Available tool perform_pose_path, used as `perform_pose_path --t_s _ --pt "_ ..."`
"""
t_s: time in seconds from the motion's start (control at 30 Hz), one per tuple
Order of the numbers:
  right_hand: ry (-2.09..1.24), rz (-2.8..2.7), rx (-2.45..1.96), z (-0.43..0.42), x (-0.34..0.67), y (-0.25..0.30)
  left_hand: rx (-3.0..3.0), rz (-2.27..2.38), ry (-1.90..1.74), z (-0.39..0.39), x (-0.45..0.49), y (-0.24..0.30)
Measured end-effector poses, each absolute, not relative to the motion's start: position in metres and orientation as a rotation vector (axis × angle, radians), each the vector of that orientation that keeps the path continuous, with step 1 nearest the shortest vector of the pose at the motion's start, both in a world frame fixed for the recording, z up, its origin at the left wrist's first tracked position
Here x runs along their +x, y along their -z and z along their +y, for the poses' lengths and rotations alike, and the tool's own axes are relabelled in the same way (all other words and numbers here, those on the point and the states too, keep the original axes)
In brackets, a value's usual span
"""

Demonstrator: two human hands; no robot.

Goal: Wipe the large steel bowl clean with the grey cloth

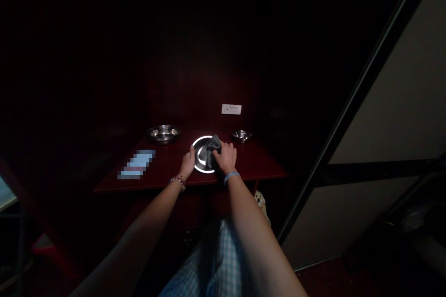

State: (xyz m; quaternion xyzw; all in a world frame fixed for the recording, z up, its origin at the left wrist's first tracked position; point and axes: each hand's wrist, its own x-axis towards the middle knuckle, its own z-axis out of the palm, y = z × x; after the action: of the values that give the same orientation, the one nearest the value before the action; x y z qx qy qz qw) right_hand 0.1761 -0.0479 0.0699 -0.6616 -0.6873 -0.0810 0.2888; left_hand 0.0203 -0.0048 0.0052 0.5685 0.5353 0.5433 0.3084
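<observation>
A shiny round metal plate (199,165) is in front of me over the dark red table, its rim catching bright light. My left hand (188,163) grips the plate's left rim, thumb on top. Bunched in my right hand (228,155) is a dark grey cloth (212,147), pressed against the plate's inner face on its right side. The right fingers are curled round the cloth and partly hide the plate's right rim. Whether the plate rests on the table or is slightly raised, I cannot tell.
Stacked metal plates (163,134) stand at the back left of the table (174,181), and a small metal bowl (242,136) at the back right. A pixelated flat item (137,164) lies at the left. A white socket panel (232,109) is on the wall behind.
</observation>
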Motion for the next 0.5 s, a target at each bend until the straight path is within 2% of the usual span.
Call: perform_pose_path --t_s 0.23,0.5 --pt "0.259 -1.756 -1.813 -0.0447 0.1862 -0.0675 1.504 1.458 -1.418 -0.0039 0.0188 -0.0050" --pt "0.363 -2.073 -1.719 -0.0501 0.1825 -0.0719 1.487 1.440 -1.417 -0.0012 0.0185 -0.0031"
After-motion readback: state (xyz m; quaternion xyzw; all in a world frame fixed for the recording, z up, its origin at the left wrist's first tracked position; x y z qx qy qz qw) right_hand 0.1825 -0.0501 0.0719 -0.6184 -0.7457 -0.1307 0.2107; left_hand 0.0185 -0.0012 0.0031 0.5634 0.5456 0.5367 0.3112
